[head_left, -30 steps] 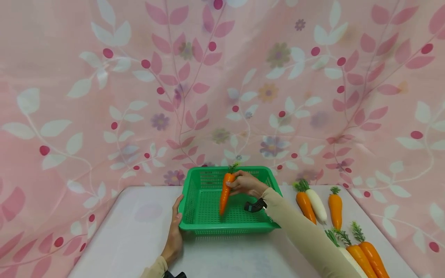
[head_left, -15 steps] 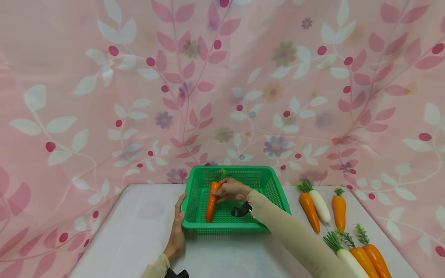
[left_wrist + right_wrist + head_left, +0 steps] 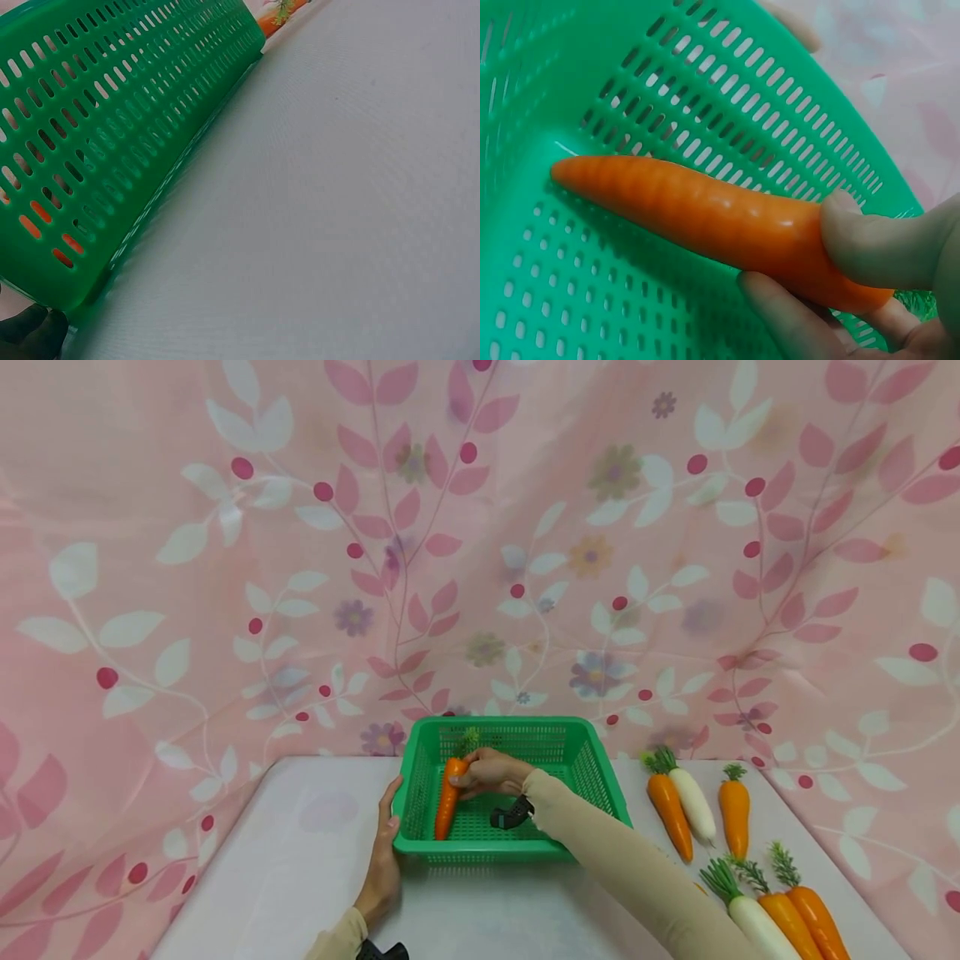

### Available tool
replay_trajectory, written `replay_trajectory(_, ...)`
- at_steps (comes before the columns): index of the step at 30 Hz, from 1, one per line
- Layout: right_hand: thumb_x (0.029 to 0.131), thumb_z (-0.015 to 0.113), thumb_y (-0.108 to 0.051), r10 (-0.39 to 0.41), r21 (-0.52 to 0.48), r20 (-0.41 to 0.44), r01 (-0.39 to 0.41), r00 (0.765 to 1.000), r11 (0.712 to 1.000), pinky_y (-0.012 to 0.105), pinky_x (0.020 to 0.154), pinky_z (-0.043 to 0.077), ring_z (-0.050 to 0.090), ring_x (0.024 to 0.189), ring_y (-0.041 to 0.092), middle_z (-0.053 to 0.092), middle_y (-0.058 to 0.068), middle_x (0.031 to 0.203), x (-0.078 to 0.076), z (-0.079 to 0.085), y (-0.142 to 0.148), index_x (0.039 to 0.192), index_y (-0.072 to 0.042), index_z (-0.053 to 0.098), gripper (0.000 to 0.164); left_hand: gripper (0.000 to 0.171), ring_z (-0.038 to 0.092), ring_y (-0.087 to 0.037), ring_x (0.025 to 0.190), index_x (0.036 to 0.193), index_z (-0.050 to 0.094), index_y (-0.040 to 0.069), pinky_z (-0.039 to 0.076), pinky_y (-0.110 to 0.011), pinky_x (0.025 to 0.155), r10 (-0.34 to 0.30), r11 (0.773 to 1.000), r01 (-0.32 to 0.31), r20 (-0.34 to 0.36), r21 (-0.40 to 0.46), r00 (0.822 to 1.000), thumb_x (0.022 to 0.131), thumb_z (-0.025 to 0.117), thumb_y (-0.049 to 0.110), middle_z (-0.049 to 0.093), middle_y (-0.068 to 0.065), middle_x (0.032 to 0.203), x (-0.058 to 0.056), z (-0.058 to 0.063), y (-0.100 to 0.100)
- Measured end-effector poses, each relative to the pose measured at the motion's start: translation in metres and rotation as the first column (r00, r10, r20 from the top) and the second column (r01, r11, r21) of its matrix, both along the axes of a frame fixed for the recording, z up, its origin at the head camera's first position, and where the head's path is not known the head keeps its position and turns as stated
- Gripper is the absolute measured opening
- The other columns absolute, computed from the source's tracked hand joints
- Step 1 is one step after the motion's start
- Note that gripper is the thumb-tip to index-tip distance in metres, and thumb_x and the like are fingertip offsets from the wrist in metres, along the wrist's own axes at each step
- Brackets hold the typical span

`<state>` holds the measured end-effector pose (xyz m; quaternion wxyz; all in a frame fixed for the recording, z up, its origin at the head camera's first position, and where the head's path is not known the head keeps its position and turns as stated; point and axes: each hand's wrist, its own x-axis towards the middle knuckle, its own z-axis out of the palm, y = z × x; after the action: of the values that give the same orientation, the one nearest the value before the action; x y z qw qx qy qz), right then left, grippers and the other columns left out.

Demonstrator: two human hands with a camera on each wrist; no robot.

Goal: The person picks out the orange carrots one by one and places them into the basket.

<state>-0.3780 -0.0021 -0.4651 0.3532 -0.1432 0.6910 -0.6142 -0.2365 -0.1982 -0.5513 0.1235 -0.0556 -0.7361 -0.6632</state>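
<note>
A green slotted basket (image 3: pixel 577 752) stands on the white table near its back edge. My right hand (image 3: pixel 491 771) reaches into it and grips the thick end of an orange carrot (image 3: pixel 447 795). The carrot (image 3: pixel 705 214) lies along the basket's left side, tip toward me, close to the slotted floor (image 3: pixel 570 300). My left hand (image 3: pixel 384 856) rests with straight fingers against the basket's front left corner. In the left wrist view only the basket's outer wall (image 3: pixel 112 135) and the table show.
Several more carrots and white radishes lie on the table to the right: an orange one (image 3: pixel 667 814), a white one (image 3: pixel 693 806), another orange one (image 3: pixel 735 814), and more at the front right (image 3: pixel 787 914). A pink floral cloth hangs behind.
My right hand has carried the carrot leftward and down inside the basket, from mid-basket to its left side. The left hand has stayed at the corner.
</note>
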Motion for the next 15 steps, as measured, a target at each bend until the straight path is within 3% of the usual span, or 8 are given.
replay_trajectory(6,0.104,0.061,0.002,0.051,0.014,-0.005,-0.051,0.999,0.999,0.059,0.114,0.048,0.059,0.133,0.05,0.053,0.035,0.141,-0.004,-0.004,-0.003,0.142,0.013,0.04,0.045,0.06,0.009,-0.04,0.162,0.169,0.016,0.037,0.002,-0.08,0.121,0.005,1.0,-0.005,-0.004,0.008,1.0,0.11,0.015,0.046,0.007,-0.004,0.179,0.001,0.0,-0.001)
replay_trajectory(15,0.104,0.063,-0.001,0.056,0.071,-0.018,-0.054,0.998,0.996,0.048,0.11,0.054,0.061,0.133,0.044,0.057,0.031,0.139,-0.015,-0.01,-0.005,0.138,0.013,0.049,0.04,0.06,0.009,-0.04,0.163,0.17,0.016,0.037,0.001,-0.08,0.121,0.003,1.0,-0.003,-0.021,-0.006,1.0,0.11,0.015,0.045,0.008,-0.003,0.179,-0.001,-0.002,-0.002)
